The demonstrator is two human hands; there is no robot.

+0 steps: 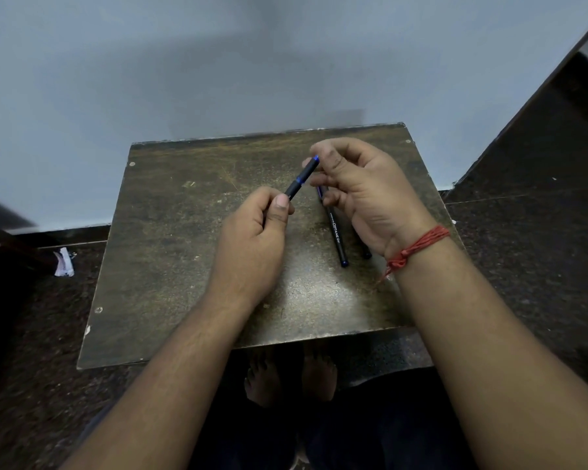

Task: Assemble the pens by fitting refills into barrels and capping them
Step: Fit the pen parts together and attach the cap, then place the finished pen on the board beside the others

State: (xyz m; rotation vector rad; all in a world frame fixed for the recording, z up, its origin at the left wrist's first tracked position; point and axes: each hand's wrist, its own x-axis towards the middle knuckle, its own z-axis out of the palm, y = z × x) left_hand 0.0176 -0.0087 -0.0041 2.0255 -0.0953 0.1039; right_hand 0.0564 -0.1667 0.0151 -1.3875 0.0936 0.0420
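You have the pen [301, 179] held off the bench [170, 266], just above frame centre, tilted up toward the upper right. Left hand [255, 239] has a pinch grip on the lower barrel end, thumb on top. Right hand [357, 195] is curled round the blue-tipped upper end, fingertips clenched on it; looks like the cap is being seated, though I can't tell if it's fully home. Two more pens lie on the bench right of centre: the printed one [336, 234] is in full view, the other [366, 254] is mostly hidden under your right wrist. Risks: push off-axis and the cap jams or skews on the barrel; too light a left grip and the barrel slips back through your fingers; drop your right wrist and it knocks the two bench pens, which may roll toward the right edge.
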